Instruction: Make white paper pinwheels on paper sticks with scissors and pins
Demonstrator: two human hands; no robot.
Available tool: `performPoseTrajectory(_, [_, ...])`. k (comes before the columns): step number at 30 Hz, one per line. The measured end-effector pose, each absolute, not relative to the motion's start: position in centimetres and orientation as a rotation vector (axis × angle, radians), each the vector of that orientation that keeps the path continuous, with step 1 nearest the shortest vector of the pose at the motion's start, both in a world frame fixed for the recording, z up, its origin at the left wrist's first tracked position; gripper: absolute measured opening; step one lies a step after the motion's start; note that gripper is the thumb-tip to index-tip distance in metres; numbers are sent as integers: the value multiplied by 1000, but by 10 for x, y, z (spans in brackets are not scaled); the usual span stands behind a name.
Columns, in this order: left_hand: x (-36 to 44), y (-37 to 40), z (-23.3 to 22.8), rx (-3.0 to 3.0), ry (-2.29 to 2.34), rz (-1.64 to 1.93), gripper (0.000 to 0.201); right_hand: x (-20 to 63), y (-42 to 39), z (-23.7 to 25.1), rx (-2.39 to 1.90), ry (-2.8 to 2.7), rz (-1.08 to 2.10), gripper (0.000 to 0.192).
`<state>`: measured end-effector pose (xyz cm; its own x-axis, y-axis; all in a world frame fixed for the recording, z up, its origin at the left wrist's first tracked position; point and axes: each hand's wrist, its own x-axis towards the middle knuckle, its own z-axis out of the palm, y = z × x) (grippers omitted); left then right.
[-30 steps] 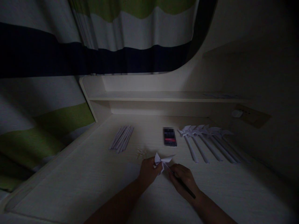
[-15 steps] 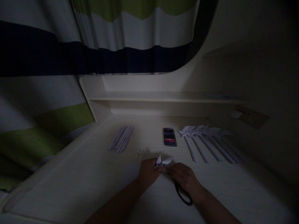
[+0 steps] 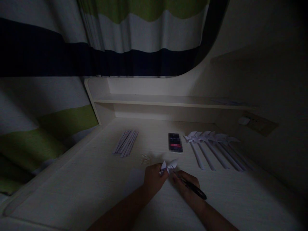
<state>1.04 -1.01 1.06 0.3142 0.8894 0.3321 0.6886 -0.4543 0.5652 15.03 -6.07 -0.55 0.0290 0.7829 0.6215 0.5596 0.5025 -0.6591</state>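
From my remote post, on the head view, I observe the left hand (image 3: 154, 177) gripping a folded white paper piece (image 3: 171, 165). The right hand (image 3: 186, 183) holds a black-handled tool (image 3: 196, 190) just beside it; contact unconfirmed. Beyond, I record rolled paper sticks (image 3: 126, 143), a pixelated phone (image 3: 175, 143) and paper pinwheels (image 3: 209, 138).

Clock positions are read from the folded paper piece (image 3: 171, 165), which is thin, matt and smooth, with sharp creases. At 4 o'clock, the black tool (image 3: 195, 189) has a smooth handle that appears to be plastic. At 10 o'clock, the rolled sticks (image 3: 125, 143) are matt paper; at 2 o'clock, the pinwheels (image 3: 202, 137) show the same finish. The tabletop (image 3: 84, 179) is matt, wood-look board with fine streaks. At 12 o'clock, the shelf (image 3: 149, 100) is smooth board; beyond it, the curtain (image 3: 144, 62) is matt, pleated cloth.
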Motion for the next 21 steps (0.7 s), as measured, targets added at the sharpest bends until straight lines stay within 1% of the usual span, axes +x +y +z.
performPoseTrajectory(2, [11, -11, 10, 2273, 1451, 895, 20, 149, -61, -7, -1227, -1608, 311, 20])
performPoseTrajectory(4, [10, -11, 9, 2298, 1461, 896, 20, 150, -58, -10, -1208, -1640, 253, 18])
performPoseTrajectory(6, [9, -10, 10, 2336, 1456, 874, 19, 155, -54, -14, -1069, -1757, 79, 9])
performPoseTrajectory(7, [8, -10, 10, 2356, 1445, 850, 19, 158, -51, -16, -973, -1830, -28, 8])
performPoseTrajectory(9, [7, -8, 12, 2396, 1419, 786, 17, 165, -47, -17, -808, -1971, -215, 13])
performPoseTrajectory(11, [5, -6, 14, 2438, 1373, 724, 16, 171, -46, -15, -749, -2108, -312, 14])
performPoseTrajectory(16, [1, -5, 19, 2517, 1256, 666, 18, 180, -51, -2, -791, -2363, -346, 18])
performPoseTrajectory(18, [1, -5, 20, 2500, 1253, 668, 17, 180, -51, -2, -777, -2329, -321, 19])
performPoseTrajectory(21, [2, -6, 21, 2436, 1299, 724, 16, 176, -49, -9, -741, -2137, -258, 20])
